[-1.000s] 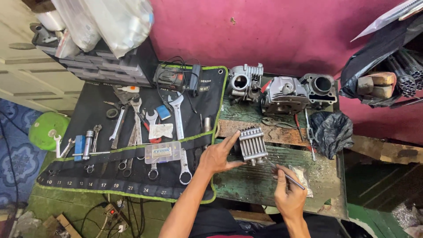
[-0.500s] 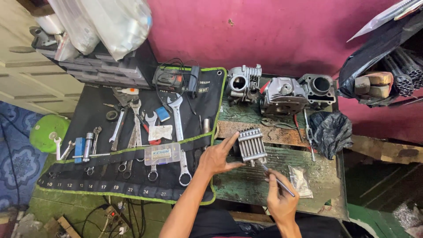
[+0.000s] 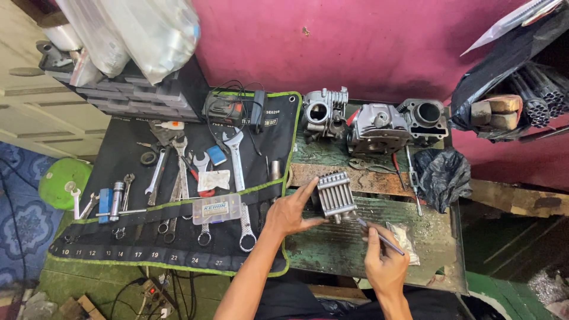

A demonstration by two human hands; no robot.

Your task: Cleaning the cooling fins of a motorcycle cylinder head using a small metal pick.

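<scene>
The left hand (image 3: 288,212) is spread flat, thumb and index finger braced against the left side of a finned metal cylinder block (image 3: 336,195). The block lies on its side on the green, worn bench (image 3: 332,249), just right of the black tool roll (image 3: 118,237). The right hand (image 3: 384,266) is closed around a thin metal rod tool (image 3: 382,236); its tip touches the lower right corner of the block. A clear plastic bag (image 3: 406,240) lies just beside the right hand. Behind the block, two engine castings (image 3: 373,121) stand near the wall. Open-ended wrenches (image 3: 237,160) lie on the tool roll, well apart from both hands.
</scene>
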